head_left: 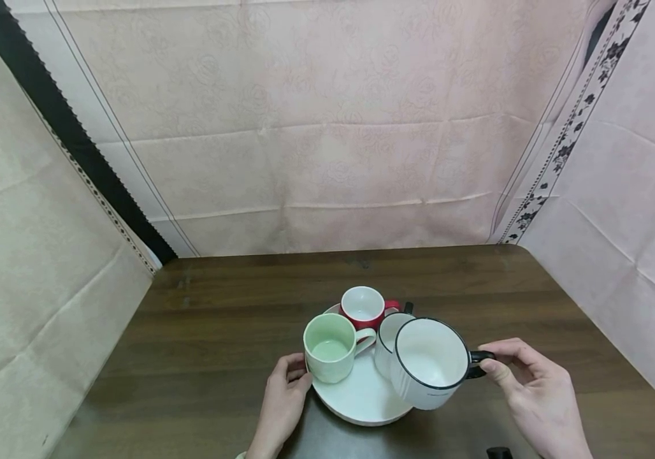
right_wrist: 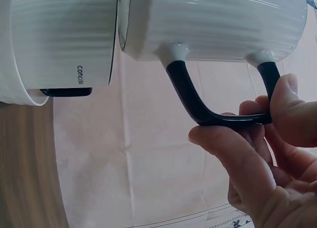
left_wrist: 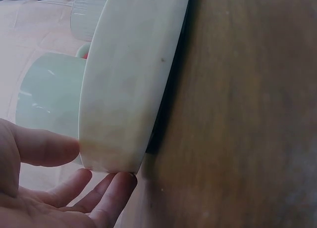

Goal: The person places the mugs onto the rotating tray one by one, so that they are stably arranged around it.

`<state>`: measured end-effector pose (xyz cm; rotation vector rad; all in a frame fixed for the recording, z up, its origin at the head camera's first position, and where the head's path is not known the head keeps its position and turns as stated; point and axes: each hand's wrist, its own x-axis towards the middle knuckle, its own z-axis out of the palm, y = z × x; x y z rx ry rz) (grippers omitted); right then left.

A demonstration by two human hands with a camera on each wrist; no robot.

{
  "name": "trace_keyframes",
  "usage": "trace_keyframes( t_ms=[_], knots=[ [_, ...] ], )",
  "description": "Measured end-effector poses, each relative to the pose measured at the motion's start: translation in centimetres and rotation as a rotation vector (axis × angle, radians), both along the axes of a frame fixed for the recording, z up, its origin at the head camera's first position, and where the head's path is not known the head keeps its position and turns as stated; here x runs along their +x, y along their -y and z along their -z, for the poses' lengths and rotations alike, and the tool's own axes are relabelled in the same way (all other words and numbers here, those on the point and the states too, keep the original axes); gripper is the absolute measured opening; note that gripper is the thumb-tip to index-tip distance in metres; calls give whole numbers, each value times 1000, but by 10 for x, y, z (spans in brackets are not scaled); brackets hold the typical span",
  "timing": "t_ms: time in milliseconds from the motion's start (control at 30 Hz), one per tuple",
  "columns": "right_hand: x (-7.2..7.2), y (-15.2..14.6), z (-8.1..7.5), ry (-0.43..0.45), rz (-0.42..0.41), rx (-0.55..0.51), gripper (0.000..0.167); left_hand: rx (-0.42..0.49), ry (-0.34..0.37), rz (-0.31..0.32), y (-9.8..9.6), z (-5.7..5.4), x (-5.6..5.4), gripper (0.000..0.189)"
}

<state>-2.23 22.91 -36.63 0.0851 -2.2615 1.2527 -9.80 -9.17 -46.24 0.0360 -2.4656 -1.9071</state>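
A white enamel mug with a black rim has its base about level with the rim of a similar mug in the right wrist view. My right hand pinches its black handle between thumb and fingers. My left hand holds the near left edge of a round white tray, thumb at its upper rim and fingertips at its lower edge. On the tray stand a light green mug, a red mug with a white inside, and the similar white mug, partly hidden in the head view.
The brown wooden table carries the tray near its front. Pale cloth hangs behind the table and along both sides. A small black object shows at the bottom edge of the head view.
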Motion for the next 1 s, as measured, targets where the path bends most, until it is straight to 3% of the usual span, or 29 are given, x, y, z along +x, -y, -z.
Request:
trace_keyframes(
  t_ms=[400,1000],
  knots=[
    [0,3,4,-1,-53,12,25,-12,33,-4,-1,1,-1,32],
    [-2,13,6,-10,-138,-28,27,5,0,-10,-1,-1,-1,33]
  ],
)
